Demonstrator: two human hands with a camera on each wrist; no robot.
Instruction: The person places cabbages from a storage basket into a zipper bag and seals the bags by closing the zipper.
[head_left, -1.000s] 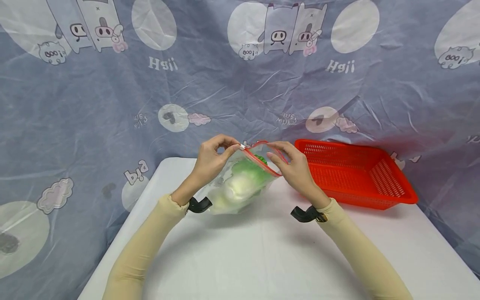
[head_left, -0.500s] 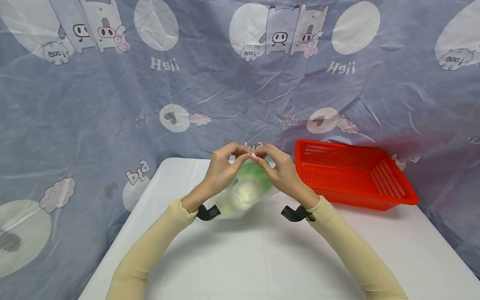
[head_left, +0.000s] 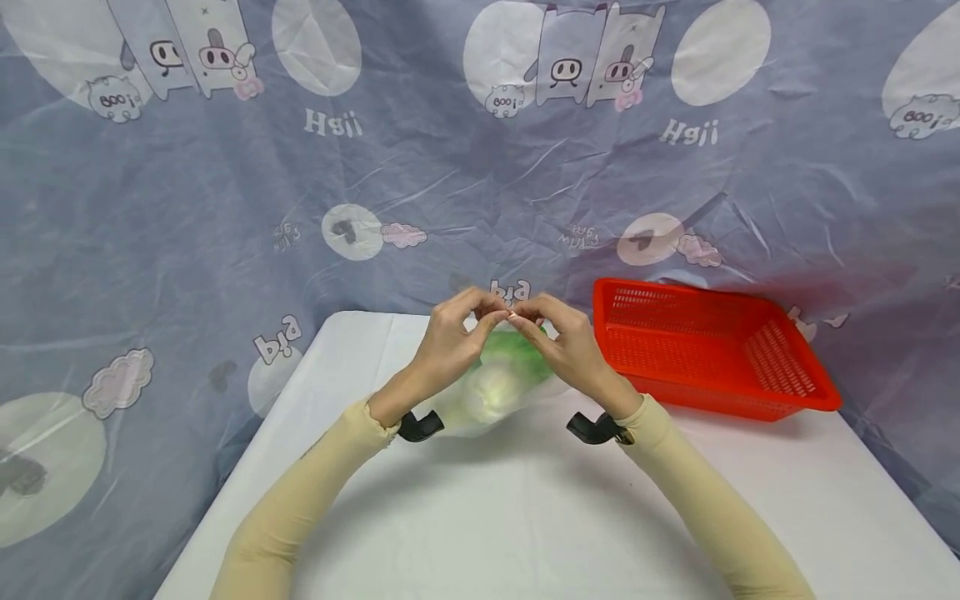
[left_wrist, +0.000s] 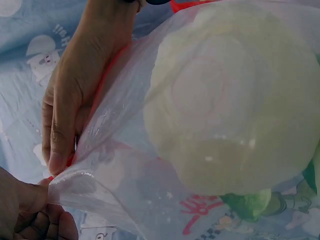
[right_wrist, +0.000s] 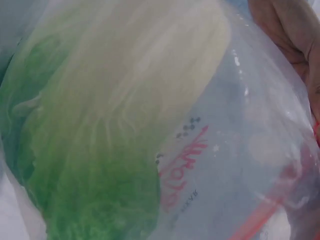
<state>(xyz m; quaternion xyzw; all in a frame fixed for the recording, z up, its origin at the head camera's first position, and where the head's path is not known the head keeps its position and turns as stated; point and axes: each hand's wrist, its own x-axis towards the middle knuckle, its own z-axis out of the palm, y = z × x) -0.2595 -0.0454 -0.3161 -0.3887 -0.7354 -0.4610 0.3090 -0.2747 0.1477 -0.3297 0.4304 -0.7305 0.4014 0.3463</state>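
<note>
Left hand (head_left: 450, 346) pinching the clear bag (head_left: 487, 392) top | right hand (head_left: 566, 350) pinching it alongside | bag holding cabbage (head_left: 491, 383), lying left of the red basket (head_left: 712, 350)

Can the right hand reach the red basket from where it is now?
Probably yes. The right hand pinches the bag top, and the red basket lies just beside it, nothing between them; it must release the bag first.

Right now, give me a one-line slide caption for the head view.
Both hands, left hand and right hand, pinch the top of a clear bag holding cabbage, beside a red basket.
</note>
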